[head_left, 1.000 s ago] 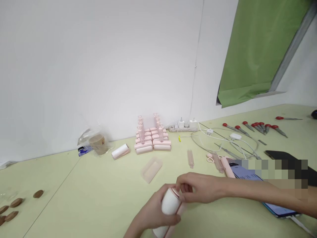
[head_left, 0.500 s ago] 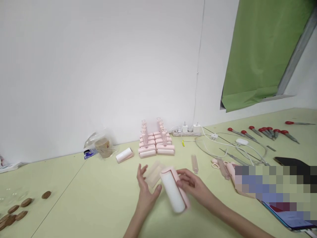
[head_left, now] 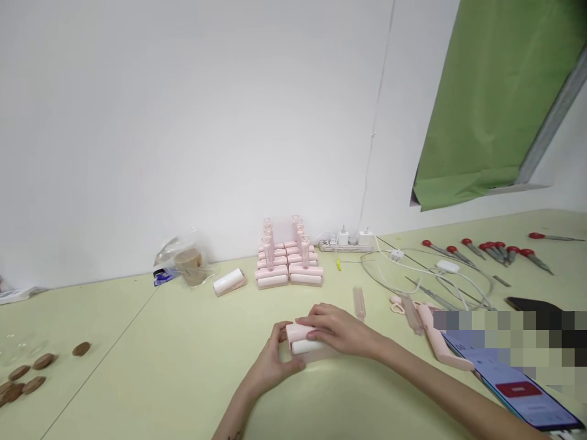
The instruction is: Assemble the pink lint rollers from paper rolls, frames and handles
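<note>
A lint roller head (head_left: 308, 347), a white roll with a pink cover along its top, lies sideways low over the near middle of the table. My right hand (head_left: 337, 330) is closed over its top and right end, hiding much of that side. Around the left end curls my left hand (head_left: 274, 362), fingers behind and thumb in front. Below the roll shows a translucent pale piece (head_left: 323, 356), partly hidden. A clear pinkish handle (head_left: 359, 304) rests just beyond my right hand.
Rows of pink lint rollers (head_left: 288, 269) with upright handles stand by the wall; another roller (head_left: 229, 282) lies left. Bagged cup (head_left: 190, 267), power strip (head_left: 346, 245), cables, red-topped tools (head_left: 498, 249), a phone (head_left: 527, 391) and wooden pieces (head_left: 43, 362) are around.
The roller head has turned from slanted to sideways and lowered toward the translucent piece. My right hand has moved over its top, and my left hand has closed on its left end.
</note>
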`<state>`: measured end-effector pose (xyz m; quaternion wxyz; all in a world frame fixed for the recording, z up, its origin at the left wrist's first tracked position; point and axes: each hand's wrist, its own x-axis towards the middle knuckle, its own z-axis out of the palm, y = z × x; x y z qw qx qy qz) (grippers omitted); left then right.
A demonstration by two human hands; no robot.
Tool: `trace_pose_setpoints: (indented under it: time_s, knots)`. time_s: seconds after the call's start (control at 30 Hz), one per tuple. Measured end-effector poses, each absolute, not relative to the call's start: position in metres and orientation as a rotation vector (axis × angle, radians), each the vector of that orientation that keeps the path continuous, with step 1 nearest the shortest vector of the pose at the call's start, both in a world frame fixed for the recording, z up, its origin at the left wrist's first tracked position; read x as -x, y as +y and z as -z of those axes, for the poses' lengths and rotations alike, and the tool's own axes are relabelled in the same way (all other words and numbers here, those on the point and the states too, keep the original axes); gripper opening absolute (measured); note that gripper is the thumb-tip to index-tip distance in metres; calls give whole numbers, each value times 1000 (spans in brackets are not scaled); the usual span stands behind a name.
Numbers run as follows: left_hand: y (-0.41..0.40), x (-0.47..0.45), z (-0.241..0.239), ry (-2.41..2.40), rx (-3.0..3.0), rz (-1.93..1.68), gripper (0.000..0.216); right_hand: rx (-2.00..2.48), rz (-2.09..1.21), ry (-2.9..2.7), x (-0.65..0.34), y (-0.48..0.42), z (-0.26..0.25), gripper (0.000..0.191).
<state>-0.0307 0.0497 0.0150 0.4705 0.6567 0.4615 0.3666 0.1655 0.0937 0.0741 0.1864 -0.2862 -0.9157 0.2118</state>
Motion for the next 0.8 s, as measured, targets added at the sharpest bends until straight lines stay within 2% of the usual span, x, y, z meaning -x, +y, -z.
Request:
trace_pose_setpoints:
  time_s: [0.17,0.33,0.43,0.53,0.8]
  knots:
    - [51,32,-18,1145,-1618,-876,44,907,-559,-2518,-165,90,-66,33]
    - [49,30,-22,1187,-1635,-861,43,1676,-445,-2088,-199,130,-72,40]
    - [47,31,-23,1214,-1657,-841,43,1831,-543,-1998,-225,155,-65,46]
    - [47,32,-21,1221,-1685,-831,44,1722,-737,-2013,-237,160,-61,50]
    - [50,33,-14,1186,-1723,-848,44,1036,-1050,-2074,-189,122,-92,34]
